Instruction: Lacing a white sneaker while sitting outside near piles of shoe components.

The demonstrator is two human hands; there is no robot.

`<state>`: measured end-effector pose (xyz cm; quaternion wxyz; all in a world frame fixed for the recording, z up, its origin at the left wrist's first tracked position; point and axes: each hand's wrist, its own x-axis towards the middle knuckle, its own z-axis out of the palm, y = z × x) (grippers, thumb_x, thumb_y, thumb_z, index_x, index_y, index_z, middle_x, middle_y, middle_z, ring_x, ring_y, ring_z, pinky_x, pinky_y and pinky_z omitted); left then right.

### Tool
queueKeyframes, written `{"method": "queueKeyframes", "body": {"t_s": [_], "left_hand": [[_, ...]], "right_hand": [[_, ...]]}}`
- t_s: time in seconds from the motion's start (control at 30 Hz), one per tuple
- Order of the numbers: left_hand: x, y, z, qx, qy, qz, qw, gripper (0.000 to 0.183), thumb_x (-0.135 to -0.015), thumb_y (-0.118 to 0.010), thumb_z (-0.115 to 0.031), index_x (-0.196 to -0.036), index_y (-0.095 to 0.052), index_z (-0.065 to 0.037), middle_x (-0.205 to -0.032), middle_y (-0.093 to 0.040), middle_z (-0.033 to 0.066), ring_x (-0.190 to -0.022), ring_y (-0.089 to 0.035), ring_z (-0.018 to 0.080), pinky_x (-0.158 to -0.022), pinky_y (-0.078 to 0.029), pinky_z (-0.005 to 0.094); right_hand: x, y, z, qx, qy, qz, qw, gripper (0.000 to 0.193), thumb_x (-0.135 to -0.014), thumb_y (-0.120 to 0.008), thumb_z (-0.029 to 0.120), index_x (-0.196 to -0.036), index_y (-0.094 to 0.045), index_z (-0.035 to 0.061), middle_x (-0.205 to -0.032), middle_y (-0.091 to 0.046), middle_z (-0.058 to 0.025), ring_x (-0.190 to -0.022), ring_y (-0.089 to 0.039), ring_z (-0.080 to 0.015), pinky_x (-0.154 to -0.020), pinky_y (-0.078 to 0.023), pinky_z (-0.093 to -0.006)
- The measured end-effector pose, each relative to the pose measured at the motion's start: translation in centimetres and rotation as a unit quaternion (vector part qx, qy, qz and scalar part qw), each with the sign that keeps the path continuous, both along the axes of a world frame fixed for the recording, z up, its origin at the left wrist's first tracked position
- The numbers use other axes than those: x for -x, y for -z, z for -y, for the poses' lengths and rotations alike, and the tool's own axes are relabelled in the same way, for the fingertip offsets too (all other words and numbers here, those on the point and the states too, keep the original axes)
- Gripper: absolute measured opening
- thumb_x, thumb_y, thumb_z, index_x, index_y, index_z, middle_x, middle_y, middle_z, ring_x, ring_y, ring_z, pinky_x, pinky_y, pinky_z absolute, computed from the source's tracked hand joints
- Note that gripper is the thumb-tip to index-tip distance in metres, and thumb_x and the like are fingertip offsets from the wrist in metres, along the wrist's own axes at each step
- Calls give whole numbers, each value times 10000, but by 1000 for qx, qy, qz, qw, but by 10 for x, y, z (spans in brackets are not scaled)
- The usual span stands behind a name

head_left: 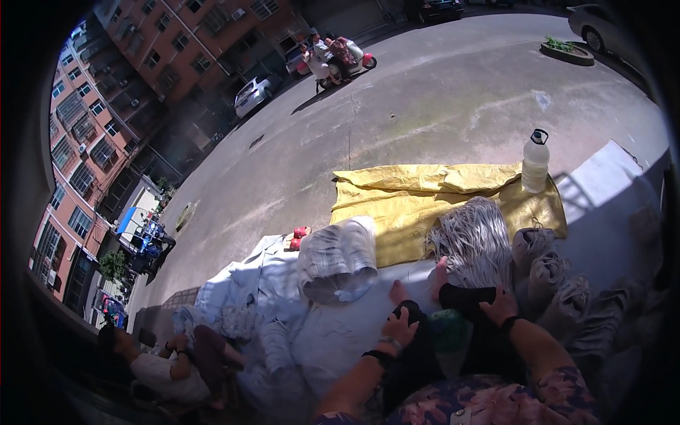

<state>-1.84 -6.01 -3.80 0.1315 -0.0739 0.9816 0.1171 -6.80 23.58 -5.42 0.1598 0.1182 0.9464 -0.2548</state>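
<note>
My left hand (399,327) rests on my left knee, fingers spread, with a dark band on the wrist. On the other knee lies my right hand (501,307), holding nothing I can see. My legs in dark trousers stretch forward, bare feet on a pale sheet (333,333). Just ahead of my feet sit a heap of white cords (476,241) and a rolled stack of white pieces (338,256). Several grey tied bundles (549,276) line up to the right of my right hand.
A yellow tarp (418,202) is spread on the concrete, with a plastic bottle (535,161) on it. Another person (166,365) sits low at the left by crumpled pale cloth. A scooter with riders (333,60), parked cars and apartment blocks stand farther off.
</note>
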Motion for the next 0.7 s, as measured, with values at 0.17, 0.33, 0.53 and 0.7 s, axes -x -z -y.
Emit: {"method": "queueKeyframes", "body": {"t_s": [0.17, 0.33, 0.53, 0.7], "left_hand": [[18, -1, 16, -1, -8, 15, 1000, 563, -784, -503, -546, -1120, -488, -94, -1071, -519, 234, -965, -536, 413, -805, -451, 474], [17, 14, 17, 33, 56, -48, 997, 628, -712, -580, -569, -1088, -516, -71, -1039, -516, 217, -963, -509, 387, -803, -441, 453], [23, 11, 17, -19, 79, -54, 995, 617, -700, -600, -546, -1084, -528, -68, -1058, -501, 220, -975, -491, 396, -825, -427, 450], [28, 17, 15, -39, 75, -59, 995, 593, -700, -604, -539, -1072, -553, -81, -1062, -516, 219, -984, -494, 398, -846, -421, 443]], "right_hand": [[-1, 18, 1, -21, 3, -32, 999, 828, -685, -642, 482, -1311, -321, 47, -1123, -492, -252, -1026, -520, -367, -864, -433, -410], [4, 20, 3, -27, -6, -14, 1000, 816, -676, -634, 497, -1295, -362, 39, -1104, -502, -256, -1032, -516, -362, -874, -424, -403], [4, 22, -1, -48, 0, -36, 998, 769, -686, -631, 481, -1245, -386, 12, -1007, -546, -267, -972, -539, -377, -846, -434, -414], [5, 23, -4, -51, 4, -1, 999, 818, -688, -630, 488, -1299, -349, 23, -1081, -518, -264, -1029, -519, -365, -881, -422, -394]]}}
